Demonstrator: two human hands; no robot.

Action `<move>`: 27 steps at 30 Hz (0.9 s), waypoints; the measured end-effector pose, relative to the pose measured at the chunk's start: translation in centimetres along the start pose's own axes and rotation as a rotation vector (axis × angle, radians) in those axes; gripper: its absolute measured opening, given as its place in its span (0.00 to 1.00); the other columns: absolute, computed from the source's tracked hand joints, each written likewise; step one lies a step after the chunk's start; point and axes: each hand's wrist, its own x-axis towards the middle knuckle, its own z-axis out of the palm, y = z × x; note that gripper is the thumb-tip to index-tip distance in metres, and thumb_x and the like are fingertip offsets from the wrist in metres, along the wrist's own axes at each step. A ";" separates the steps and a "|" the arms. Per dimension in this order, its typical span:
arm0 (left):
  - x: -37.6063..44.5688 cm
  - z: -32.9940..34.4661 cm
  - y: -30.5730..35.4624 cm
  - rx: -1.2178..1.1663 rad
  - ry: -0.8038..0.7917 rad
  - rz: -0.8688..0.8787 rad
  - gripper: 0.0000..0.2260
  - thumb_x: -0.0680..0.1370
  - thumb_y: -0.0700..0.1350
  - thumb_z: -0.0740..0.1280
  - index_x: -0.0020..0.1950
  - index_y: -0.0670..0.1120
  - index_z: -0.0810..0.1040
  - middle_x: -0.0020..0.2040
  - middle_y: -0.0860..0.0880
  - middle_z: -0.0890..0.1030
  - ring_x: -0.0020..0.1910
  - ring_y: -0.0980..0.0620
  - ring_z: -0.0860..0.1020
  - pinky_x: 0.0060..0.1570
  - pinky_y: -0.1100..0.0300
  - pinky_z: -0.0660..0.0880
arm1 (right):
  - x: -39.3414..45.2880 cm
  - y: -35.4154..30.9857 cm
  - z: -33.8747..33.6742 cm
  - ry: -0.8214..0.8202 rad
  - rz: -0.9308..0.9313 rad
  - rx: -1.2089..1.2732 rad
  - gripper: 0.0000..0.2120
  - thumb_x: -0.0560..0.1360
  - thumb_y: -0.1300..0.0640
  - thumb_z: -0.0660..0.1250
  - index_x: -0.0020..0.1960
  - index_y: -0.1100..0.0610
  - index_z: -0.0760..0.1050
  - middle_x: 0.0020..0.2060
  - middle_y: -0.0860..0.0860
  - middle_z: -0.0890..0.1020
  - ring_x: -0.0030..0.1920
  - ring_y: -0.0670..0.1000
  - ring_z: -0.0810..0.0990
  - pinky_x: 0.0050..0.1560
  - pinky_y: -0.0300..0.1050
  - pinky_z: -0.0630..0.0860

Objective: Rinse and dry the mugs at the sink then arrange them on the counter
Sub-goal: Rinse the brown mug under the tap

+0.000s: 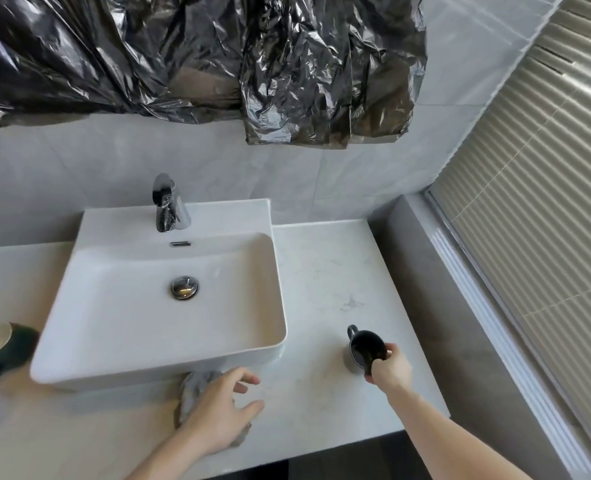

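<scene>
Black mug (365,348) pinched by right hand (391,370) near counter (321,271) edge; left hand (217,414) relaxed

Looks like a home bathroom: white countertop basin (159,306) with chrome tap (167,204), marble-look vanity counter (325,271), grey wall tiles (321,174), window blinds (536,202).

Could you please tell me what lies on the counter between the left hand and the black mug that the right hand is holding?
Nothing: the head view shows only bare marble counter between the left hand and the black mug.
</scene>
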 end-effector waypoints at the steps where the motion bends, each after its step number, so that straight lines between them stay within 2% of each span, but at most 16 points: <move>1: -0.2 -0.2 -0.4 -0.030 0.017 -0.016 0.12 0.72 0.54 0.78 0.52 0.60 0.80 0.54 0.59 0.81 0.50 0.63 0.80 0.53 0.66 0.76 | -0.2 -0.1 0.1 -0.003 0.010 0.025 0.26 0.75 0.71 0.57 0.71 0.57 0.71 0.46 0.52 0.80 0.41 0.63 0.87 0.48 0.58 0.86; 3: -1.0 -0.7 -1.3 -0.079 0.038 -0.040 0.12 0.72 0.51 0.79 0.52 0.57 0.81 0.54 0.59 0.82 0.54 0.62 0.81 0.57 0.59 0.79 | -1.0 -0.1 0.3 0.009 0.011 0.019 0.29 0.77 0.67 0.57 0.78 0.54 0.66 0.58 0.57 0.80 0.45 0.60 0.87 0.48 0.56 0.86; 5: -1.7 -1.4 -2.0 -0.099 0.056 -0.046 0.12 0.71 0.50 0.79 0.51 0.57 0.81 0.53 0.59 0.84 0.54 0.64 0.82 0.56 0.57 0.80 | -2.4 0.3 0.5 0.091 -0.096 -0.064 0.31 0.80 0.60 0.60 0.82 0.50 0.59 0.73 0.54 0.69 0.54 0.58 0.83 0.53 0.55 0.83; 6: -2.2 -1.8 -2.3 -0.108 0.067 -0.048 0.12 0.72 0.50 0.79 0.51 0.56 0.81 0.52 0.61 0.84 0.53 0.65 0.82 0.55 0.57 0.80 | -3.6 0.4 0.8 0.127 -0.192 -0.075 0.30 0.81 0.58 0.62 0.81 0.49 0.59 0.75 0.51 0.65 0.56 0.56 0.79 0.57 0.55 0.80; 8: -3.4 -3.0 -3.1 -0.125 0.095 -0.066 0.11 0.73 0.49 0.79 0.51 0.56 0.81 0.51 0.65 0.83 0.50 0.67 0.82 0.52 0.59 0.81 | -6.5 -0.1 2.1 0.087 -0.398 -0.043 0.24 0.82 0.59 0.63 0.76 0.48 0.67 0.72 0.49 0.68 0.56 0.51 0.77 0.59 0.47 0.76; 10: -4.9 -4.3 -3.9 -0.142 0.126 -0.098 0.10 0.73 0.50 0.78 0.51 0.57 0.81 0.49 0.62 0.85 0.50 0.67 0.82 0.51 0.63 0.80 | -9.6 -1.2 4.6 -0.087 -0.545 -0.083 0.19 0.79 0.62 0.66 0.66 0.46 0.75 0.63 0.44 0.79 0.43 0.44 0.79 0.48 0.34 0.75; 11: -5.6 -5.0 -4.4 -0.142 0.147 -0.104 0.10 0.74 0.51 0.77 0.52 0.57 0.80 0.50 0.61 0.85 0.51 0.67 0.81 0.52 0.64 0.79 | -11.0 -1.8 6.2 -0.190 -0.603 -0.140 0.18 0.78 0.63 0.67 0.62 0.44 0.77 0.57 0.41 0.83 0.36 0.44 0.79 0.42 0.32 0.74; 12: -6.4 -5.8 -5.1 -0.146 0.167 -0.114 0.10 0.74 0.52 0.77 0.53 0.57 0.80 0.52 0.61 0.84 0.53 0.67 0.81 0.54 0.64 0.79 | -12.3 -2.4 8.1 -0.291 -0.645 -0.191 0.17 0.77 0.63 0.68 0.59 0.43 0.78 0.52 0.41 0.85 0.34 0.44 0.79 0.39 0.32 0.75; 14: -8.1 -7.8 -6.7 -0.167 0.222 -0.141 0.11 0.75 0.54 0.75 0.54 0.58 0.79 0.54 0.63 0.82 0.55 0.67 0.80 0.56 0.66 0.77 | -15.0 -3.6 11.9 -0.472 -0.713 -0.288 0.16 0.77 0.61 0.69 0.57 0.41 0.79 0.49 0.40 0.86 0.40 0.41 0.83 0.41 0.31 0.76; 16: -9.7 -10.0 -9.1 -0.190 0.286 -0.190 0.10 0.75 0.56 0.74 0.55 0.59 0.78 0.56 0.64 0.81 0.56 0.66 0.79 0.56 0.67 0.76 | -17.3 -4.4 15.7 -0.605 -0.758 -0.382 0.15 0.77 0.58 0.69 0.57 0.39 0.79 0.50 0.40 0.86 0.47 0.40 0.84 0.47 0.32 0.78; 18: -11.2 -12.3 -12.1 -0.233 0.362 -0.250 0.10 0.75 0.56 0.74 0.54 0.60 0.78 0.56 0.64 0.81 0.56 0.65 0.79 0.57 0.64 0.77 | -19.5 -5.1 19.0 -0.699 -0.784 -0.448 0.16 0.75 0.56 0.69 0.57 0.38 0.78 0.52 0.39 0.85 0.49 0.39 0.83 0.51 0.34 0.79; 21: -13.0 -16.3 -16.7 -0.298 0.483 -0.348 0.10 0.75 0.54 0.75 0.55 0.58 0.79 0.56 0.62 0.81 0.55 0.63 0.79 0.56 0.60 0.79 | -22.8 -6.1 23.5 -0.734 -0.808 -0.469 0.16 0.75 0.55 0.69 0.58 0.37 0.76 0.53 0.37 0.83 0.49 0.38 0.83 0.50 0.34 0.79; 24: -14.5 -20.5 -21.8 -0.319 0.551 -0.415 0.11 0.76 0.51 0.76 0.55 0.58 0.78 0.57 0.62 0.80 0.56 0.61 0.79 0.55 0.59 0.80 | -26.2 -7.4 27.9 -0.728 -0.839 -0.467 0.17 0.76 0.54 0.70 0.61 0.37 0.75 0.57 0.34 0.80 0.55 0.39 0.80 0.58 0.37 0.78; 27: -15.4 -24.3 -27.0 -0.314 0.614 -0.465 0.12 0.76 0.50 0.76 0.56 0.59 0.78 0.57 0.61 0.79 0.55 0.60 0.79 0.51 0.58 0.79 | -28.6 -9.1 32.1 -0.718 -0.912 -0.486 0.17 0.78 0.53 0.69 0.65 0.40 0.75 0.60 0.34 0.77 0.58 0.39 0.78 0.60 0.41 0.78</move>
